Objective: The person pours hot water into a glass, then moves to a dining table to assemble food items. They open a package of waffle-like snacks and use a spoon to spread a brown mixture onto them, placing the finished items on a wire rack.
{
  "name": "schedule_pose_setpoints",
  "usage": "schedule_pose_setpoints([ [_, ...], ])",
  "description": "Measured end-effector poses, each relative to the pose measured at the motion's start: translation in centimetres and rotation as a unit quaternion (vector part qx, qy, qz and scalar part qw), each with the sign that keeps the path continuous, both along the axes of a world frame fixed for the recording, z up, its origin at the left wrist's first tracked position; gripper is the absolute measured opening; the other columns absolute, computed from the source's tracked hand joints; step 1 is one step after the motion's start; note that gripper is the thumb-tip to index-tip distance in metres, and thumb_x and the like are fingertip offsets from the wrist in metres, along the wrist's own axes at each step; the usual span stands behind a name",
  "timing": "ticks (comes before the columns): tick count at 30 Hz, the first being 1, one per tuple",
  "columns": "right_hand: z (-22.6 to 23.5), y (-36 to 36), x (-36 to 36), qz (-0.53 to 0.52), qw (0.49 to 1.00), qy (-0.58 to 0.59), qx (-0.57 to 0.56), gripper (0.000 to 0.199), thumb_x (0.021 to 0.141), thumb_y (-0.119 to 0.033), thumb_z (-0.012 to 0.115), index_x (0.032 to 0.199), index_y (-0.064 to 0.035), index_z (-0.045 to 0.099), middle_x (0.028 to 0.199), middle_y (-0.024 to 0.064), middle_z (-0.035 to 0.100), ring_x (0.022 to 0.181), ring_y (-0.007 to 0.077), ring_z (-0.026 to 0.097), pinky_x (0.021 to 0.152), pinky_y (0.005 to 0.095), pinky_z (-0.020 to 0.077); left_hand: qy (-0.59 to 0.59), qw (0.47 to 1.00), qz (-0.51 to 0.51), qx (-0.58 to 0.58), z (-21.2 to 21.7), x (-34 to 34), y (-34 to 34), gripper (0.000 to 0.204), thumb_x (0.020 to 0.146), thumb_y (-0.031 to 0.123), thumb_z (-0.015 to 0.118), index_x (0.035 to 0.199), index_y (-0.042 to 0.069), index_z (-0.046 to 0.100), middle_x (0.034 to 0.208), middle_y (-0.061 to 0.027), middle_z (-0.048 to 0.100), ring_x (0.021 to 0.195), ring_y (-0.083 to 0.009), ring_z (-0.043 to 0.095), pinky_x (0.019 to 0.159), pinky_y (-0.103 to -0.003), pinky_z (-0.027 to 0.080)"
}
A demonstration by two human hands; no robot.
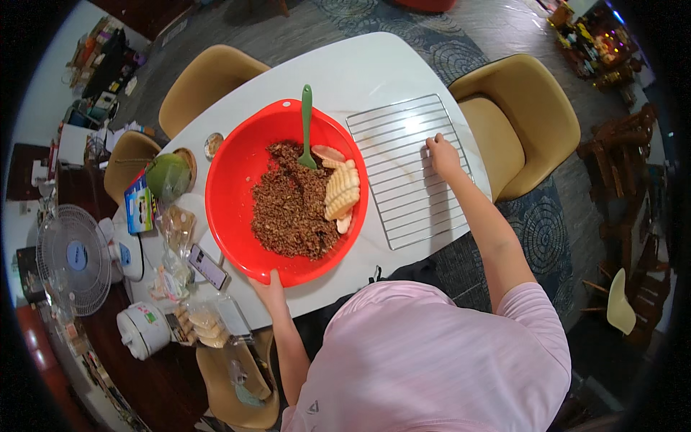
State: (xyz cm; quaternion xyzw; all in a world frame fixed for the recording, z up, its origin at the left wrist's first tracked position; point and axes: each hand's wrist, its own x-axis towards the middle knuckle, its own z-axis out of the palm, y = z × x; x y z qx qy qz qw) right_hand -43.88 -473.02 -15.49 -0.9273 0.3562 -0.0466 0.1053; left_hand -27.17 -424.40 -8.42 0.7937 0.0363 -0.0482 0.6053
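A large red plastic basin sits on the white table, and my left hand grips its near rim, thumb on top. Loose brown crumbly mixture covers much of the basin's bottom. A green spatula stands in it, leaning on the far rim. Pale ridged, curved pieces are stacked against the basin's right wall. Right of the basin lies a metal wire rack. My right hand is over the rack's right part, fingers pinched together; whatever is between them is too small to make out.
A phone, bagged food, a green round fruit and a small jar crowd the table's left side. A white cooker and a fan stand beyond. Tan chairs surround the table.
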Motion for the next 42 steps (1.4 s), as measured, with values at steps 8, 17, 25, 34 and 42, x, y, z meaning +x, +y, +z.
schedule_pose_setpoints([
  [8, -1.5, -0.1, 2.0, -0.031, 0.998, -0.054, -0.017, 0.031, 0.075, -0.004, 0.058, 0.105, -0.0095, 0.058, 0.108, 0.0113, 0.054, 0.089, 0.0357, 0.058, 0.075, 0.0447, 0.0494, 0.05, 0.997, 0.007, 0.055, 1.1, -4.8, 1.8, 0.057, 0.082, 0.006, 0.061, 0.132, -0.004, 0.034, 0.12, -0.0174, 0.053, 0.106, -0.0245, 0.054, 0.093, -0.034, 0.043],
  [17, 8.1, 11.8, 1.7, -0.117, 0.936, -0.298, 0.144, 0.021, 0.081, -0.015, 0.063, 0.101, -0.0082, 0.065, 0.097, 0.0074, 0.06, 0.078, 0.0187, 0.059, 0.068, 0.0314, 0.0483, 0.084, 0.995, -0.037, 0.025, 2.1, 1.0, 5.5, 0.06, 0.091, 0.009, 0.054, 0.142, 0.002, 0.022, 0.089, -0.0091, 0.059, 0.079, -0.0124, 0.058, 0.071, -0.024, 0.047],
  [25, 18.9, 20.9, 6.3, 0.188, 0.968, -0.128, 0.103, 0.019, 0.077, -0.017, 0.068, 0.09, -0.0024, 0.067, 0.088, 0.0117, 0.064, 0.085, 0.0295, 0.059, 0.079, 0.0385, 0.0463, 0.06, 0.996, -0.058, 0.037, 4.3, 2.6, 5.9, 0.058, 0.091, 0.011, 0.054, 0.141, 0.002, 0.027, 0.078, -0.0043, 0.057, 0.071, -0.0105, 0.055, 0.064, -0.024, 0.045],
  [34, 14.4, 29.6, 4.5, 0.318, 0.937, -0.06, 0.135, 0.012, 0.071, -0.017, 0.066, 0.073, -0.0049, 0.068, 0.072, 0.01, 0.062, 0.081, 0.0271, 0.057, 0.077, 0.0408, 0.0443, -0.28, 0.901, -0.27, 0.193, 9.5, 3.5, -1.9, 0.022, 0.082, 0.014, 0.063, 0.102, 0.004, 0.064, 0.089, -0.0115, 0.064, 0.092, -0.0285, 0.057, 0.084, -0.04, 0.044],
  [42, 13.4, 31.0, 4.2, 0.307, 0.939, -0.129, 0.089, 0.012, 0.073, -0.011, 0.063, 0.082, -0.0051, 0.068, 0.075, 0.0067, 0.06, 0.082, 0.0247, 0.054, 0.076, 0.0381, 0.042, -0.3, 0.666, -0.576, 0.368, 6.7, 2.9, -16.5, 0.051, 0.072, 0.038, 0.072, 0.106, 0.004, 0.054, 0.089, -0.0139, 0.064, 0.095, -0.0281, 0.059, 0.084, -0.042, 0.042],
])
